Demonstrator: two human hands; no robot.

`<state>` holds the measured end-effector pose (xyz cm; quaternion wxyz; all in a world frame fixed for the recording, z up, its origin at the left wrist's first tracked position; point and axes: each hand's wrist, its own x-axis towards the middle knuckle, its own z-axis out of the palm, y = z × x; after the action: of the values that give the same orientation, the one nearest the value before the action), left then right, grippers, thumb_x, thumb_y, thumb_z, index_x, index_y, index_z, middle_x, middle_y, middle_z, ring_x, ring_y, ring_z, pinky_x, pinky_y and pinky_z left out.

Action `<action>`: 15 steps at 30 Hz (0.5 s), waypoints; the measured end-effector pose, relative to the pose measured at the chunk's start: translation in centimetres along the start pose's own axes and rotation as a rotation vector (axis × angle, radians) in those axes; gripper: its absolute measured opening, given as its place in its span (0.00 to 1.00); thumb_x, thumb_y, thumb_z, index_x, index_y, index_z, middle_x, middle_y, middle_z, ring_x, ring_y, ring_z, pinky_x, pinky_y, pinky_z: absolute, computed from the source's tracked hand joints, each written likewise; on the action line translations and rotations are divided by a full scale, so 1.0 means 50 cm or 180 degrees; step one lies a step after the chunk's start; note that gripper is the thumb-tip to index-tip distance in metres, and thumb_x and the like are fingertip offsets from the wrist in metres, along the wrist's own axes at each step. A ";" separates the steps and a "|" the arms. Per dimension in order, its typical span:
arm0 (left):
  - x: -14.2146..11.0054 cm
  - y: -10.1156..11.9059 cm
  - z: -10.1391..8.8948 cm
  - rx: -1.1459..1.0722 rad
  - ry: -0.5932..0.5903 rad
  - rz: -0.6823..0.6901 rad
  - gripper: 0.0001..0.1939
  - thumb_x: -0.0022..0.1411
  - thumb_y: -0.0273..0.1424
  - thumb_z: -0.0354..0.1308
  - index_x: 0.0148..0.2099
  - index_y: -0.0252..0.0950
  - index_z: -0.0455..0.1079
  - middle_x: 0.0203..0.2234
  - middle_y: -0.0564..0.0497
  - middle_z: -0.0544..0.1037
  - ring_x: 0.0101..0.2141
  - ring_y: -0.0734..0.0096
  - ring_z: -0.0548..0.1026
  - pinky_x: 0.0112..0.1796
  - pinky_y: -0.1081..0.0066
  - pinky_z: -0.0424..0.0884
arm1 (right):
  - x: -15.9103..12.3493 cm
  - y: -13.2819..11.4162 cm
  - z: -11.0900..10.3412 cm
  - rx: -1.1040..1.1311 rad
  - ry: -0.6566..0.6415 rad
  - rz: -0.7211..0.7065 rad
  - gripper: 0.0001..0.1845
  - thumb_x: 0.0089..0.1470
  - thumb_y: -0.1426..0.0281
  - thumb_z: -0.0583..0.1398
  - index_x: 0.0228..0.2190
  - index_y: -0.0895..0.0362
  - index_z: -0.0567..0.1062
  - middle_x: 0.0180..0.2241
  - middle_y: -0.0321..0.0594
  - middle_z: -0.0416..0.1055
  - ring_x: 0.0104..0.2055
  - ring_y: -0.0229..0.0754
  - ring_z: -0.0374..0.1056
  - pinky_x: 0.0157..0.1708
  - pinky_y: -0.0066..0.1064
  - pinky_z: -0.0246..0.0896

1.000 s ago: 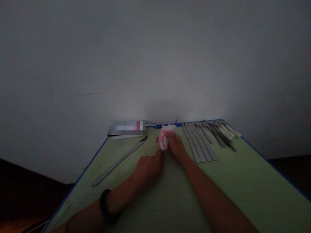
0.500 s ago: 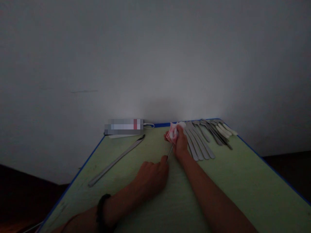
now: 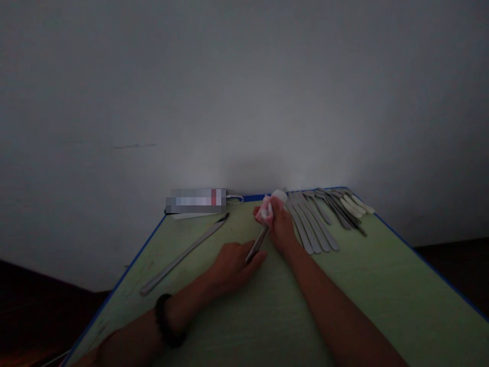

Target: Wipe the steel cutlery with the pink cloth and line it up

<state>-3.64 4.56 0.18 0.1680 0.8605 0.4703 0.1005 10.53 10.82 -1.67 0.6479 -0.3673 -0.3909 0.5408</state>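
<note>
My right hand is closed around a crumpled pink-and-white cloth, above the far middle of the table. The cloth wraps one end of a slim piece of metal cutlery, so its kind is hidden. The flat handle slants down toward me, pinched between the thumb and fingers of my left hand. On the left a metal table knife lies alone, aslant. Just right of my right hand, several metal cutlery pieces lie side by side, their handles toward me.
Farther right lies a cluster of darker cutlery beside pieces with whitish handles. A blurred-out box-like object with a white cord stands at the back left. The green table has a blue edge and meets a grey wall.
Both hands shifted slightly right, then slightly back left. More of the cutlery's handle now shows between them, and my left fingers have changed their hold. The far tip seen earlier beyond the cloth is hidden.
</note>
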 end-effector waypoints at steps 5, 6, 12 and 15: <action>-0.007 0.002 -0.002 -0.0174 -0.0159 0.0412 0.15 0.67 0.38 0.39 0.37 0.37 0.63 0.24 0.51 0.73 0.25 0.68 0.72 0.29 0.72 0.61 | 0.020 0.016 -0.003 0.0743 0.0147 0.0114 0.22 0.52 0.50 0.52 0.31 0.56 0.71 0.26 0.39 0.73 0.29 0.40 0.70 0.34 0.34 0.66; -0.005 0.003 0.001 -0.0019 -0.0147 0.0251 0.15 0.67 0.38 0.38 0.38 0.37 0.63 0.24 0.51 0.73 0.25 0.67 0.72 0.29 0.72 0.62 | 0.021 0.018 -0.003 0.0747 0.0129 0.0108 0.23 0.52 0.49 0.52 0.32 0.56 0.71 0.27 0.39 0.73 0.29 0.41 0.70 0.34 0.34 0.66; 0.014 0.012 0.014 0.1041 0.0007 -0.0719 0.19 0.68 0.36 0.34 0.45 0.32 0.64 0.28 0.41 0.78 0.28 0.59 0.76 0.30 0.67 0.64 | 0.006 0.018 0.000 -0.0446 -0.0249 0.0047 0.25 0.49 0.49 0.56 0.27 0.59 0.75 0.25 0.42 0.74 0.28 0.42 0.70 0.32 0.31 0.63; 0.016 0.008 0.011 0.1105 0.0050 -0.0770 0.20 0.68 0.37 0.36 0.43 0.33 0.66 0.28 0.41 0.78 0.29 0.58 0.76 0.32 0.66 0.65 | 0.002 0.020 0.001 -0.0899 -0.0349 -0.0058 0.24 0.47 0.50 0.57 0.26 0.60 0.76 0.24 0.41 0.73 0.28 0.41 0.69 0.32 0.30 0.62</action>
<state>-2.73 4.94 -0.16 0.0243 0.8130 0.5817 0.0038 10.10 11.07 -2.53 0.5724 -0.4211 -0.5012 0.4938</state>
